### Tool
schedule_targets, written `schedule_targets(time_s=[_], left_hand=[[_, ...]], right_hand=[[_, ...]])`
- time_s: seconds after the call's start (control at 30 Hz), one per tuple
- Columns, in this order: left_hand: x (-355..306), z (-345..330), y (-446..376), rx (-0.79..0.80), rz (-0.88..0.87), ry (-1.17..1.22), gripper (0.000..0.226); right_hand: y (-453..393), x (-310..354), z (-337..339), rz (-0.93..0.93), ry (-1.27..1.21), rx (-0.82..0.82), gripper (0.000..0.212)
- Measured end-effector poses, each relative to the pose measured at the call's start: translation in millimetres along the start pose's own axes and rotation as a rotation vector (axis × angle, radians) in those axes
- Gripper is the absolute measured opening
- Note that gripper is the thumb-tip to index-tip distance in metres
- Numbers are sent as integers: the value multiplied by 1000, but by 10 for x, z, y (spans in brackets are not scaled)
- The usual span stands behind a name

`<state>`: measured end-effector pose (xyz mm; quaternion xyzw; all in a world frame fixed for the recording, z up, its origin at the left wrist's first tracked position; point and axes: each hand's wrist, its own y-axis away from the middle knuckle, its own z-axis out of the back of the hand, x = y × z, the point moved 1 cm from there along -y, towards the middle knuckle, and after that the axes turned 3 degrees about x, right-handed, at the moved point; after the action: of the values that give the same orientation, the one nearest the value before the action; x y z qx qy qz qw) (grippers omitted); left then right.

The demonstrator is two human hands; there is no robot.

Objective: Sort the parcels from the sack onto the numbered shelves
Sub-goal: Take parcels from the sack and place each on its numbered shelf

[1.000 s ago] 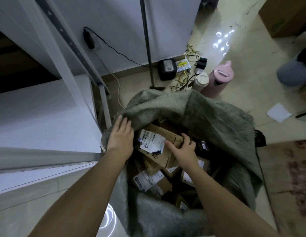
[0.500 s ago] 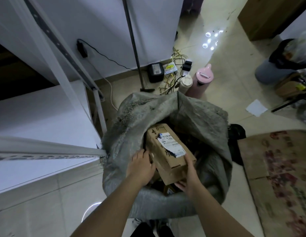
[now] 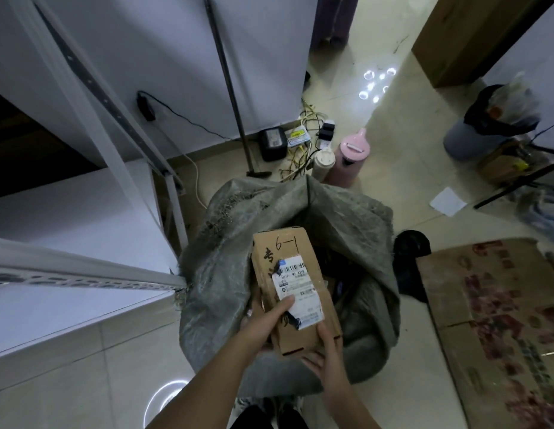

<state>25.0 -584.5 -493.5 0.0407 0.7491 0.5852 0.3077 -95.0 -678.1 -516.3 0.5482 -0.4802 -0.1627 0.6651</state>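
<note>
A brown cardboard parcel (image 3: 288,261) with a white shipping label and "6-1" handwritten on top is held above the open grey sack (image 3: 220,274). My left hand (image 3: 263,323) grips its left side, thumb across the label. My right hand (image 3: 325,354) holds its near bottom corner from below. More parcels lie dark and indistinct inside the sack. A white metal shelf (image 3: 68,212) stands at the left, touching the sack's rim.
A flattened cardboard sheet (image 3: 492,320) lies on the floor at right. Behind the sack stand a pink jug (image 3: 350,156), a pale bottle (image 3: 323,162), a tangle of cables and a leaning pole (image 3: 229,88). A grey bin (image 3: 467,140) sits far right.
Both hands have lifted the parcel out of the sack and turned it so the "6-1" end and label face up. My view has risen and pulled back.
</note>
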Motion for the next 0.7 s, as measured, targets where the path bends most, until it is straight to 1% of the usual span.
schedule_targets(time_s=[0.07,0.13,0.2,0.3,0.33,0.4,0.43,0.47,0.53,0.63,0.7], left_hand=[[-132,-51,163,-33,-64,3,86],[-271,-94,335,-44,-101,23,79],[-419,-146,547,-39,-110,34,77],[-660,-218,891,-70,-162,42,89],[-723,-243,979,-73,-175,30,87],[-868,-309,1229,-75,-219,4,70],[-928,-340,1349,-70,-238,-18,69],[-982,-366,1460,-64,-257,-44,70],[-1089,-388,1656,-70,-297,-88,74],[-1236,-392,1966,-64,-319,-108,76],[-1328,-388,2139,-68,-332,-77,77]], right_hand=[[119,179,17,29,68,37,55],[208,384,58,39,123,73,49],[341,649,66,90,183,84,48],[617,1102,8,191,270,187,52],[699,1257,-36,225,304,229,53],[892,1555,-116,277,367,299,59],[995,1683,-162,275,390,333,61],[1081,1793,-201,284,400,366,58],[1264,1970,-280,331,396,408,45],[1548,2138,-383,376,396,427,49],[1724,2200,-453,431,391,440,41]])
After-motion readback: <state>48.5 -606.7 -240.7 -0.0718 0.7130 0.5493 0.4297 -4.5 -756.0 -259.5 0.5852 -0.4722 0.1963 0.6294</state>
